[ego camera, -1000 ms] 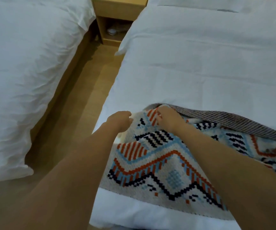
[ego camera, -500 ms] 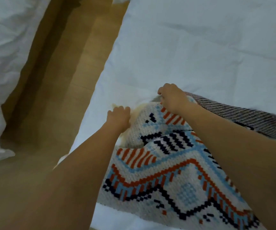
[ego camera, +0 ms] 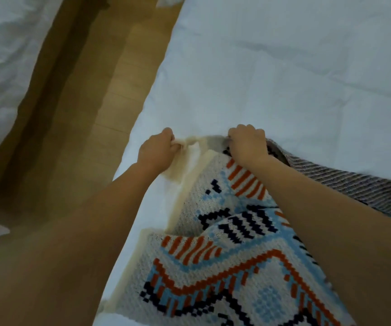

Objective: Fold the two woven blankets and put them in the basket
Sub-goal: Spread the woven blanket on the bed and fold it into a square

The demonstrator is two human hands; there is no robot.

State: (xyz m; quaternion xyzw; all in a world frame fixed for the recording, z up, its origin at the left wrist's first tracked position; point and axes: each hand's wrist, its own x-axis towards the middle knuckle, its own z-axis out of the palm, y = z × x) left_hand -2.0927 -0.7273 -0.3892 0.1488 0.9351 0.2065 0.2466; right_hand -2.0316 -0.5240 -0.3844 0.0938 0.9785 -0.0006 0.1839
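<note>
White duvet [ego camera: 4,90] bunches along the neighbouring bed at the far left, and a strip of wooden floor [ego camera: 84,118] runs between it and the bed being worked on. Neither is in the way.

Just inside that bed's left edge, the left hand [ego camera: 158,149] has its fingers curled tight, pinching a twist of cream fringe [ego camera: 191,144] at the blanket's far corner. A little to the right, the right hand [ego camera: 247,143] is fisted over the same far edge with its knuckles up, bunching the cloth beneath it. Exactly how much it holds is hidden under the hand.

From both grips the woven blanket [ego camera: 213,267], patterned in orange, pale blue and navy, lies back toward the person. Its long axis runs from the hands to the near right corner of the bed, and its cream border follows the bed's left edge. A loose fold crosses it halfway down, so it is not lying flat.

The hands are close together on one short stretch of edge. The next move probably needs them to spread apart along that edge, or to draw it taut, before any fold is laid. The left hand is nearer the free corner.

Right of the right hand, grey striped cloth [ego camera: 354,184] rises in a hump. It may be this blanket's reverse or the second blanket, and I cannot tell which. Beyond the hands the white bed sheet [ego camera: 283,67] offers room. No basket is in view.
</note>
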